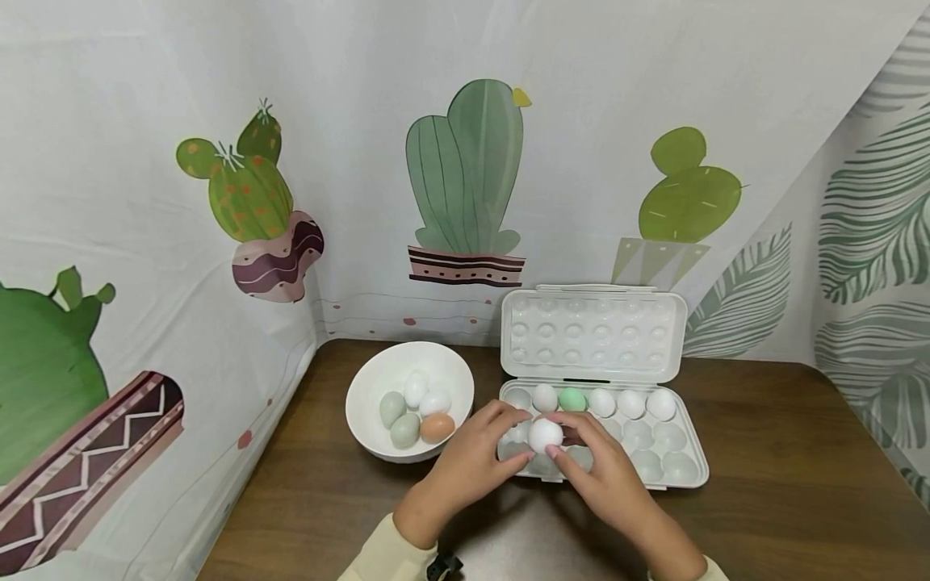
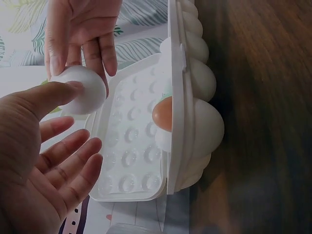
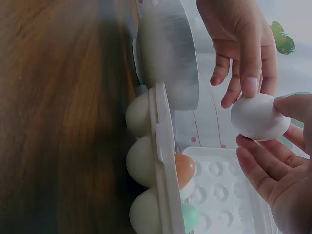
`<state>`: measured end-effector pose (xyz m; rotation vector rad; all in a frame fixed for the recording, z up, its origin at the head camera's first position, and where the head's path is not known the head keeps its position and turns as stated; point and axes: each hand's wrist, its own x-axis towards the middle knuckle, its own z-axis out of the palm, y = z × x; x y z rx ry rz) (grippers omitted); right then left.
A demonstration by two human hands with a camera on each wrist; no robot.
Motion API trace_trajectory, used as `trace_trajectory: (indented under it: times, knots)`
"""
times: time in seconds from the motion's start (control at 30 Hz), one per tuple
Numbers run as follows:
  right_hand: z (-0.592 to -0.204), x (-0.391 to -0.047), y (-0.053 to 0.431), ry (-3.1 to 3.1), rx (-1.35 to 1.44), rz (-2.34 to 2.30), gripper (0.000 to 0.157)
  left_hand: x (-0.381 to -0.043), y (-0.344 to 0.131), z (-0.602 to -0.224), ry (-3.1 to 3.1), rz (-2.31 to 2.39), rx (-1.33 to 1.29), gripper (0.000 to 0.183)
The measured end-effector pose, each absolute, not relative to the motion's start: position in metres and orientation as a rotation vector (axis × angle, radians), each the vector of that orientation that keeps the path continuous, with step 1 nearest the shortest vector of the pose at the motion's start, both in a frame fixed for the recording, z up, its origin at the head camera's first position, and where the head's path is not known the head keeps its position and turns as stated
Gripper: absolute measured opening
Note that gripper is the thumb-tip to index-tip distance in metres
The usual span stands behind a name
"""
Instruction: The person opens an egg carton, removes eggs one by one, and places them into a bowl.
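Above the front left part of an open egg carton, my right hand pinches a white egg between thumb and fingers. My left hand is at the egg's left side. Its thumb is at the shell, while its other fingers spread loosely away from it. Several white eggs and one mint-green egg sit in the carton's back row. A brown egg in the carton shows in the wrist views; in the head view it is mostly hidden behind the hands and held egg.
Left of the carton stands a white bowl with white, grey-green and brown eggs inside. The carton's dimpled lid leans back against the cactus-print cloth. Brown wooden tabletop extends to the right.
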<state>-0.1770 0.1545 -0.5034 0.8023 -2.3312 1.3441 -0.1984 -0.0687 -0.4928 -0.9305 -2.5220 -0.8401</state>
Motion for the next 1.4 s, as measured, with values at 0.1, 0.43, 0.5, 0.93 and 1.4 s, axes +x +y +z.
trace_trajectory:
  times: [0.1,0.43,0.5,0.93,1.4]
  knots:
    - [-0.5033,-0.1762,0.1530,-2.320,0.821,1.360,0.043,-0.1971,-0.0673,-0.4938,-2.513,-0.857,-0.941,0.046]
    - [-0.5043,-0.1729,0.1491,-2.348,0.810,1.419,0.047,-0.1913,-0.0610,-0.4922,-2.525,-0.870,-0.949,0.045]
    - [-0.5045,-0.1724,0.1482,-2.345,0.808,1.409,0.049,-0.1909,-0.0599,-0.4917,-2.517,-0.853,-0.952,0.042]
    - [-0.5018,-0.1699,0.1452,-2.326,0.802,1.352,0.055,-0.1902,-0.0595,-0.4904,-2.482,-0.833,-0.964,0.039]
    - [-0.5032,-0.1770,0.1539,-2.340,0.811,1.328,0.045,-0.1950,-0.0676,-0.4876,-2.436,-0.849,-0.920,0.042]
